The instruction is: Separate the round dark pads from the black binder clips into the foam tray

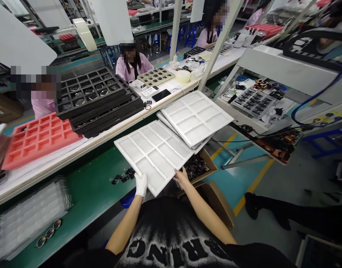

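A white foam tray (160, 158) with several square compartments is held between my two hands, tilted above the green bench. My left hand (141, 184), in a white glove, grips the tray's near left edge. Bare-skinned, my right hand (182, 178) is closed on its near right edge. The compartments look empty. Just behind it to the right lies a stack of similar white trays (197, 117), which the held tray partly overlaps. Below my right hand stands a cardboard box with many black binder clips (197, 165). More loose binder clips (122, 176) lie on the bench left of the held tray.
A white shelf (109, 128) runs above the green bench (95, 186), carrying black foam trays (104, 108) and red trays (39, 139). Clear plastic trays (31, 214) lie at lower left. A white stand (260, 74) is at right. People in pink sit beyond the shelf.
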Tool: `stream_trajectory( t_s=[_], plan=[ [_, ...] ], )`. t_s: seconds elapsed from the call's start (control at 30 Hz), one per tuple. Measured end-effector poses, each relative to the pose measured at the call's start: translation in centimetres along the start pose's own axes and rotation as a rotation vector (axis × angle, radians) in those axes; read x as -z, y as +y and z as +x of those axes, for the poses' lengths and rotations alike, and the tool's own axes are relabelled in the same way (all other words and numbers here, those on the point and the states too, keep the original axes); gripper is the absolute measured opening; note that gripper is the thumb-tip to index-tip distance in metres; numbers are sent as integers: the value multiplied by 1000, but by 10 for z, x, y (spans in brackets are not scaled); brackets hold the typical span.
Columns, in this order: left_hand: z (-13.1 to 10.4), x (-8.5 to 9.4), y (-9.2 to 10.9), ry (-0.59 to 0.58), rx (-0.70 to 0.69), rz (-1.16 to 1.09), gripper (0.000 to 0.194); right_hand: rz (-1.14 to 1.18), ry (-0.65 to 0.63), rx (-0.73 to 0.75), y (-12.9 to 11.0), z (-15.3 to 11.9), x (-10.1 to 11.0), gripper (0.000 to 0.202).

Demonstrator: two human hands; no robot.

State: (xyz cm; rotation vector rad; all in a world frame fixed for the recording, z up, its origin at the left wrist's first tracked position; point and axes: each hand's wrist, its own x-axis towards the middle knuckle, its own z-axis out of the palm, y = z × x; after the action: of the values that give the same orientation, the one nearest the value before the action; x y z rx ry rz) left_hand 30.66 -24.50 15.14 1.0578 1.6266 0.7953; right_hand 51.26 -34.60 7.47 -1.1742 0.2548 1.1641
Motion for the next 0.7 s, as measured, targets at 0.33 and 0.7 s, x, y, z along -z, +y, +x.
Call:
stream_trajectory(
  t_s=[0.33, 0.7],
  plan=[
    [70, -3, 11, 11, 108, 63, 43, -102, 78, -72, 1, 28, -34, 69],
    [73, 24, -2, -6, -136, -177, 38, -51, -169, -254, 13, -21, -80, 41]
  ],
)
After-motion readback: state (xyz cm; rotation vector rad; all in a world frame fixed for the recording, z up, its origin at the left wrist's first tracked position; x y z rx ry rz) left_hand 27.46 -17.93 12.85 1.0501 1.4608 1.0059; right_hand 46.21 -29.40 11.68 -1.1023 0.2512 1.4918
